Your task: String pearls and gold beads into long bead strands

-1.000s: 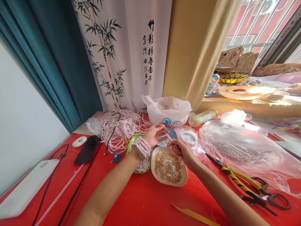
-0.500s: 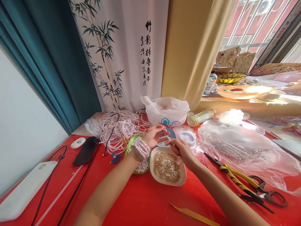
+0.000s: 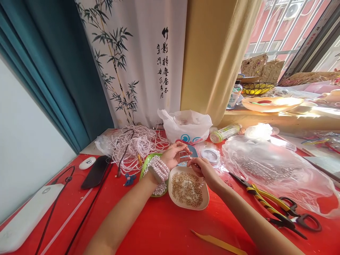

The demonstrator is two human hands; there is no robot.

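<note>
My left hand [image 3: 173, 155] is raised over the trays, thumb and forefinger pinched on a thin beaded string, the other fingers loosely curled. Close beside it, my right hand [image 3: 204, 170] pinches the same string [image 3: 190, 159]; a short tail of pale beads hangs below that palm. Rows of pinkish pearl beads [image 3: 160, 169] wrap my left wrist. Under the hands sits a white dish [image 3: 186, 206] with gold beads [image 3: 183, 187]. A green dish [image 3: 145, 164] with pearl beads is partly hidden by my left wrist. Behind the fingers shows a blue dish [image 3: 194, 151].
A heap of pearl strands [image 3: 140, 141] lies at back left, near a black phone [image 3: 96, 172] and cables. A plastic bag [image 3: 186, 124] stands behind. To the right are pliers [image 3: 249, 187], scissors [image 3: 305, 221] and a clear bag [image 3: 260, 166]. Yellow tweezers [image 3: 217, 242] lie in front.
The view has shifted slightly. My right hand has drawn a little closer to the left fingers along the string; both hands still pinch it.
</note>
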